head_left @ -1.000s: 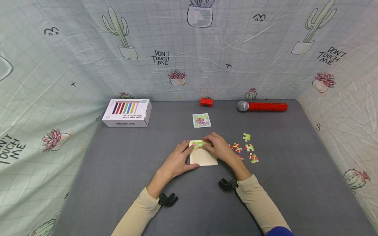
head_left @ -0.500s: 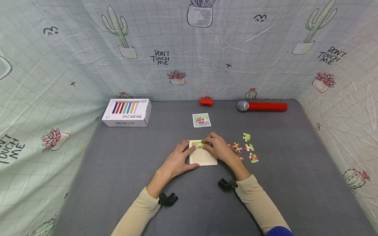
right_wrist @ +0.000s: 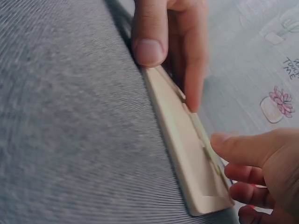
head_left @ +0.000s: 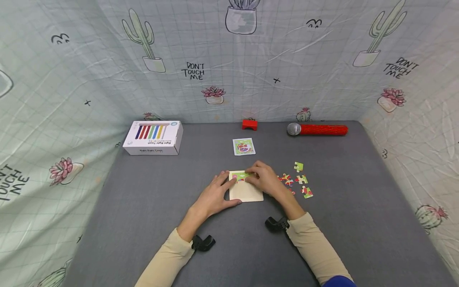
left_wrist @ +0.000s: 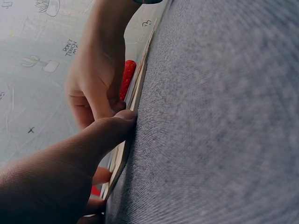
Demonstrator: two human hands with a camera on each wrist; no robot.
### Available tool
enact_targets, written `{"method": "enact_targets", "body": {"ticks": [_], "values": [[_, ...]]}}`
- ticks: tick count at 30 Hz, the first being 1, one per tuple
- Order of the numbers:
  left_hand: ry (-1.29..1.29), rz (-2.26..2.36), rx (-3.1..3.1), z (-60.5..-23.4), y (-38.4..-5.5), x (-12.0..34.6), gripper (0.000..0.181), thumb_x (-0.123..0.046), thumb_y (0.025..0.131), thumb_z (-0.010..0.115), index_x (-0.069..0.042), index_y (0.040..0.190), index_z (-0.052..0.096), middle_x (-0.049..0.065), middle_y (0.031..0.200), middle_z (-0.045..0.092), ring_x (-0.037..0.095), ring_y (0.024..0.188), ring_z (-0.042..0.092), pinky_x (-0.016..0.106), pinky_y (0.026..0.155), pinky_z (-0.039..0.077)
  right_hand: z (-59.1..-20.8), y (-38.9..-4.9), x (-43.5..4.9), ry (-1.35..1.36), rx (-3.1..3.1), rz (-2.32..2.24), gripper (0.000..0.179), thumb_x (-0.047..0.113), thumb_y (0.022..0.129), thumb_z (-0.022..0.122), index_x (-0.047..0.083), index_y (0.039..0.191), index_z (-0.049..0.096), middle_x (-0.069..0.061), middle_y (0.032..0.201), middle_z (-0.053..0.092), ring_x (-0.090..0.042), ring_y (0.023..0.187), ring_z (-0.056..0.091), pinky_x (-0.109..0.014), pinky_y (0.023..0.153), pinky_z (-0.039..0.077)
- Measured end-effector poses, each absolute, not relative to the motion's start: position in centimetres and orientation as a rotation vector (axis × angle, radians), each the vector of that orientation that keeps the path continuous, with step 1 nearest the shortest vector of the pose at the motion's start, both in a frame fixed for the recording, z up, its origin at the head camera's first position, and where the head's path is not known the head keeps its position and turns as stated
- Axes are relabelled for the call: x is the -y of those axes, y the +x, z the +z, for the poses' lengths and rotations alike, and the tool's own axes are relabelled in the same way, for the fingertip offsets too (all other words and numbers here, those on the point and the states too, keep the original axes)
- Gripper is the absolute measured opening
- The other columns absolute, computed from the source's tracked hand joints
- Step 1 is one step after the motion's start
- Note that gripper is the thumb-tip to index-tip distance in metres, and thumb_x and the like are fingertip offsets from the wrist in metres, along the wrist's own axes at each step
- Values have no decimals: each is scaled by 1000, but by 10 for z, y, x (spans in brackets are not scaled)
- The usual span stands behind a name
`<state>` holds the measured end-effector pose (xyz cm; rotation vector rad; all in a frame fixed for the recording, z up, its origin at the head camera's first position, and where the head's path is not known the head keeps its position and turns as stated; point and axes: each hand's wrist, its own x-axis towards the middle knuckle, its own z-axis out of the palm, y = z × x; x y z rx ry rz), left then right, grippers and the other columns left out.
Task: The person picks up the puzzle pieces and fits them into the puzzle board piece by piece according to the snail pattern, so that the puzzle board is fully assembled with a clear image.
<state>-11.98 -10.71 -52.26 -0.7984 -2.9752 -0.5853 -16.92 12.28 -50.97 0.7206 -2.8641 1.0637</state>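
Observation:
A shallow wooden puzzle tray (head_left: pixel 247 193) lies flat on the grey table. Along its far side sit green and pink jigsaw pieces (head_left: pixel 239 175); the rest of its floor is bare wood. My left hand (head_left: pixel 213 195) holds the tray from the left, thumb at the near edge, fingers around the far left corner, index fingertip on a piece. At the far right corner, my right hand (head_left: pixel 267 181) has thumb and curled fingers together on a jigsaw piece mostly hidden under them. In the right wrist view, the right thumb (right_wrist: pixel 222 142) is close over the tray's pieces.
Several loose jigsaw pieces (head_left: pixel 302 179) lie to the right of the tray, some partly behind my right hand. Behind the tray is a picture card (head_left: pixel 244 146). Along the back stand a white box (head_left: pixel 152 137), a red block (head_left: pixel 249 124) and a red microphone (head_left: pixel 319 129).
My right fingers have shifted very slightly at the tray's far right corner. The left hand, the tray and the loose pieces stay as they were.

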Motion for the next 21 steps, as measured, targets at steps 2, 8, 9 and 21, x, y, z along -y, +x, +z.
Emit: {"method": "enact_targets", "body": {"ticks": [2,8,9,21], "values": [[-798,-588,2974,-523,-120,107,80,-59,84,73,-14,147,52,20,156,42,36,148,37,50,122,33,-508,-170,-124,718,2863,1054,28,21,87,79,8,112,76,-5,98,64,-12,78,52,-26,67,45],[-797,-596,2969,-523,-120,107,81,-59,84,73,-14,147,52,19,156,42,36,148,38,49,123,32,-502,-170,-131,720,2859,1041,31,20,88,78,5,115,73,-8,99,63,-18,81,52,-29,69,43],[-799,-592,2970,-523,-120,107,81,-59,84,73,-14,147,52,20,156,42,36,148,38,49,123,33,-501,-170,-132,717,2862,1042,32,20,89,77,5,116,73,-9,100,64,-20,82,52,-30,70,43],[-793,-592,2985,-522,-119,107,81,-58,84,73,-14,148,51,20,157,41,35,149,36,49,123,32,-494,-166,-150,636,2910,968,42,26,91,74,3,125,67,-11,114,64,-24,98,55,-41,85,50]]}}
